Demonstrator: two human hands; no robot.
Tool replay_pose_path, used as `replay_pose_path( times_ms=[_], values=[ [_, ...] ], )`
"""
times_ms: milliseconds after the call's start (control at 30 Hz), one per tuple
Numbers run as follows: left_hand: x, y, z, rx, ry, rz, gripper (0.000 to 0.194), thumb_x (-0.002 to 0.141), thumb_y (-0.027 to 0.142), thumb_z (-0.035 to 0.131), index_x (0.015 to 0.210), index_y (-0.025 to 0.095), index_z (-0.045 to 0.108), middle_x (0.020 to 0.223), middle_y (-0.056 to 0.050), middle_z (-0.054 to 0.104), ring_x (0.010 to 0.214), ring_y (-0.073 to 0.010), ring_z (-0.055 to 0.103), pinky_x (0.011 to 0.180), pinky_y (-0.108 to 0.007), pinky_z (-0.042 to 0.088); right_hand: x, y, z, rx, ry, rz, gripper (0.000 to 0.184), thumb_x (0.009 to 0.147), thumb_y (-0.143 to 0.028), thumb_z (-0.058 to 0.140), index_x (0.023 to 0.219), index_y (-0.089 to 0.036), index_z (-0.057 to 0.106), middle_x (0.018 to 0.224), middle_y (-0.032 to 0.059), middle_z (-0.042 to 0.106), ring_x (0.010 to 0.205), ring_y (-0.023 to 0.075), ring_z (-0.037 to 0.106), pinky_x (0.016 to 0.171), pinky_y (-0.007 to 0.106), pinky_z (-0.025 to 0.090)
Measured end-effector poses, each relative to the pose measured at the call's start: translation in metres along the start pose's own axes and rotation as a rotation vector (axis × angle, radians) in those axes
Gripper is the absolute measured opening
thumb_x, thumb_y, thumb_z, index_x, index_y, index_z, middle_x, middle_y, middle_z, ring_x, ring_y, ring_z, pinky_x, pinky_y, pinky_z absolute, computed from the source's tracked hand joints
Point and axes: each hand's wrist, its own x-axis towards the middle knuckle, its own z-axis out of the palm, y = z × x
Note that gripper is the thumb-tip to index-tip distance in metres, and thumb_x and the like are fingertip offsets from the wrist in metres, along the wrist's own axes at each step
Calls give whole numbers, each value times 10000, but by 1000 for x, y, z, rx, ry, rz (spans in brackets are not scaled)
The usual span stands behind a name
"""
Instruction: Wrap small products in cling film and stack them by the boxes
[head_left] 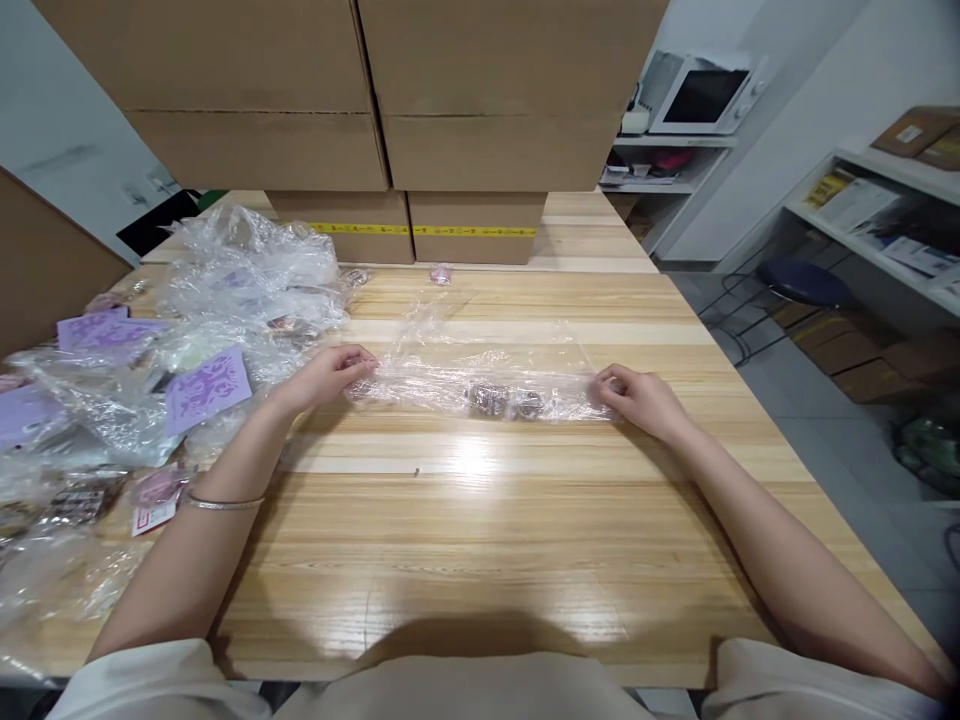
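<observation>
A clear plastic bag (435, 385) lies stretched across the middle of the wooden table (465, 560). Inside its near edge sit two small dark wrapped pieces (506, 401), whose kind I cannot make out. My left hand (326, 375) pinches the bag's left end, its fingers closed. At the opposite end, my right hand (641, 397) grips the plastic between thumb and curled fingers. The near part looks folded or bunched into a band, while a thin sheet of the plastic spreads away toward the boxes.
Left of my arm is a heap of clear plastic bags (247, 270) with purple patterned cards (208, 388) among them. Large cardboard boxes (480, 90) stand at the back. A small pink packet (441, 274) lies before them. Beyond the right edge are a stool (806, 284) and shelves.
</observation>
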Motion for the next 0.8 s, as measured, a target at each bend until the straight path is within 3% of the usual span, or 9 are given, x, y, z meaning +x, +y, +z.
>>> replay_pose_path(
  times_ms=[67, 133, 200, 267, 300, 400, 467, 633, 800],
  values=[
    [2, -5, 2, 90, -77, -9, 457, 825, 612, 525, 855, 172, 645, 803, -33, 656, 732, -179, 582, 671, -273, 461, 1, -1, -2, -85, -76, 21, 264, 855, -489, 528, 885, -263, 660, 667, 0, 679, 635, 214, 628, 581, 300, 387],
    [1, -5, 6, 240, -62, -39, 381, 837, 511, 545, 953, 164, 651, 836, -51, 647, 749, -200, 588, 687, -301, 472, 1, -5, -4, -161, -74, 17, 272, 840, -476, 558, 948, -249, 662, 720, 17, 697, 676, 233, 646, 597, 316, 409],
    [-2, 3, 15, 447, 139, -9, 367, 843, 379, 572, 1115, 140, 628, 976, -112, 637, 876, -257, 602, 779, -376, 485, -2, -12, -4, -273, 43, -45, 344, 829, -433, 583, 1066, -191, 648, 865, 85, 721, 807, 282, 669, 678, 366, 458],
    [-7, 19, 29, 600, 391, 150, 388, 877, 279, 549, 1231, 124, 582, 1161, -179, 586, 1082, -323, 563, 916, -479, 451, -7, -23, -5, -388, 194, -188, 405, 859, -381, 561, 1165, -123, 620, 1070, 177, 697, 1001, 339, 645, 816, 444, 470],
    [-10, 29, 39, 617, 439, 261, 375, 910, 264, 517, 1257, 129, 568, 1231, -191, 560, 1161, -337, 532, 966, -514, 430, -10, -30, -4, -422, 227, -291, 413, 880, -359, 539, 1200, -107, 609, 1169, 205, 665, 1092, 355, 614, 882, 478, 457],
    [-17, 54, 71, 499, 196, 603, 370, 982, 303, 458, 1325, 177, 516, 1354, -155, 534, 1259, -270, 509, 1039, -462, 446, -20, -46, 0, -366, 84, -594, 475, 910, -335, 515, 1341, -137, 536, 1362, 176, 584, 1252, 326, 541, 994, 494, 440],
    [-18, 61, 92, 451, 42, 706, 410, 994, 336, 457, 1381, 198, 471, 1439, -139, 495, 1325, -249, 478, 1080, -437, 439, -24, -50, 7, -274, -36, -675, 560, 903, -318, 527, 1436, -163, 449, 1418, 142, 554, 1283, 284, 536, 1014, 458, 465],
    [-11, 48, 115, 432, -12, 585, 424, 1021, 258, 354, 1427, 189, 452, 1450, -114, 526, 1342, -213, 495, 1123, -415, 413, -20, -36, 25, -223, -30, -631, 574, 897, -154, 462, 1469, -190, 433, 1447, 103, 533, 1298, 236, 545, 1047, 421, 489],
    [-7, 38, 96, 454, -53, 490, 428, 992, 205, 345, 1362, 156, 554, 1416, -113, 564, 1359, -224, 480, 1123, -415, 397, -14, -28, 19, -172, -49, -581, 525, 890, -131, 474, 1409, -188, 530, 1410, 103, 562, 1270, 251, 569, 1055, 433, 493]
  ],
)
